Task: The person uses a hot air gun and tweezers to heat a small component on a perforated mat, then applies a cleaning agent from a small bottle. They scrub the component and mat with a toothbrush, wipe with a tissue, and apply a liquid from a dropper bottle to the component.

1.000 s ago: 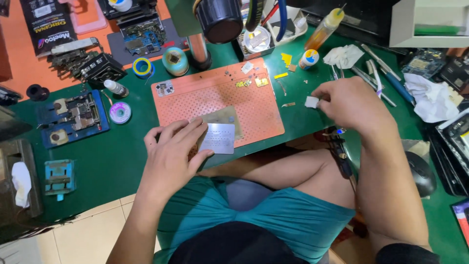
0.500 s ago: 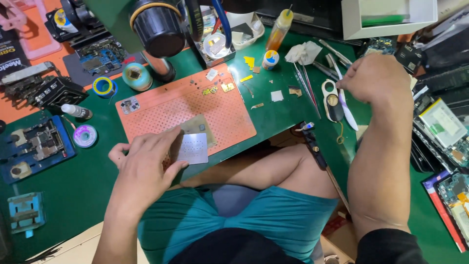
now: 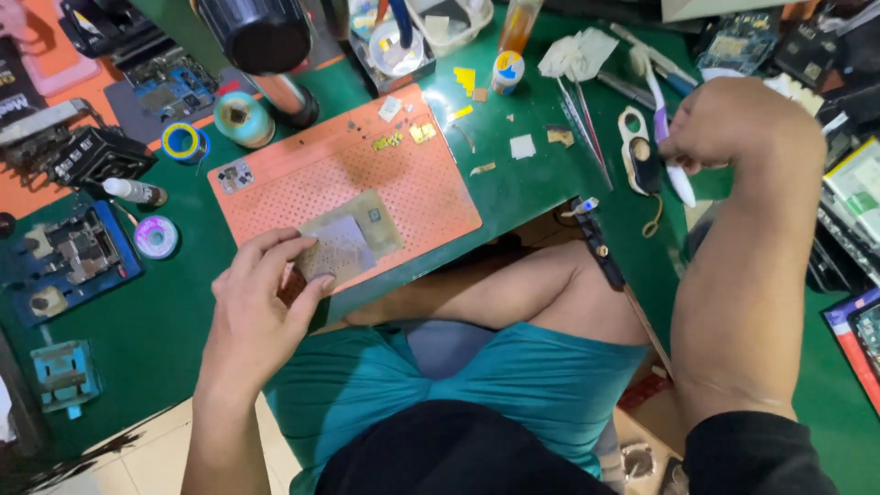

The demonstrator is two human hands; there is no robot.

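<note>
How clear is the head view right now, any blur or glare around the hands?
Head view: evenly lit, no strong glare; left hand on the grey plate is fairly sharp; right hand with the white tool looks slightly soft; edges bend outward.

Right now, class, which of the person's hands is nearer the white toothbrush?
Right. The right hand grips the white toothbrush; the left hand is far off at the orange mat.
</note>
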